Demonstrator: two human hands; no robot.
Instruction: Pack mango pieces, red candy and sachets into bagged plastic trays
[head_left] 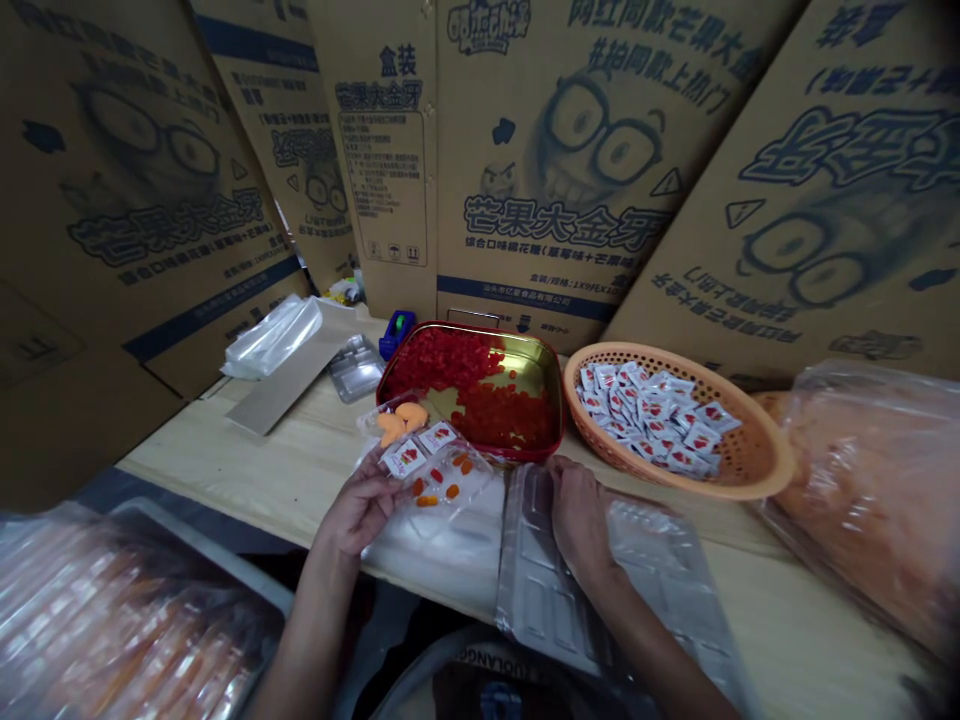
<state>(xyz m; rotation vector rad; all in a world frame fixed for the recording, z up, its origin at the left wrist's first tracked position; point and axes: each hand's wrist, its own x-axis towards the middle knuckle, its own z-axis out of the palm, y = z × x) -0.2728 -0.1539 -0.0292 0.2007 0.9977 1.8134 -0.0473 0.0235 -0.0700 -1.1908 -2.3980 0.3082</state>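
Note:
My left hand [367, 505] is closed on the left edge of a clear plastic pack [469, 490]. Through it show orange candy pieces [405, 418], two printed sachets [420, 450] and several red and orange gummies [435, 487]. Beneath the pack lies whitish plastic film [450, 550]. My right hand [579, 515] has its fingers curled at the far edge of a clear plastic compartment tray [544, 580], which lies near the table's front edge; its fingertips are partly hidden. Just beyond both hands stands a red-rimmed tin tray [561, 400] with red and orange gummies.
An orange basket [757, 470] of sachets stands right of the tin, with a bag of orange pieces [877, 490] farther right. Behind stand printed cartons [525, 250]. Leftward are a blue tape dispenser [396, 333], a small tray [358, 368], cardboard [289, 385] and a bin [217, 560] with filled packs.

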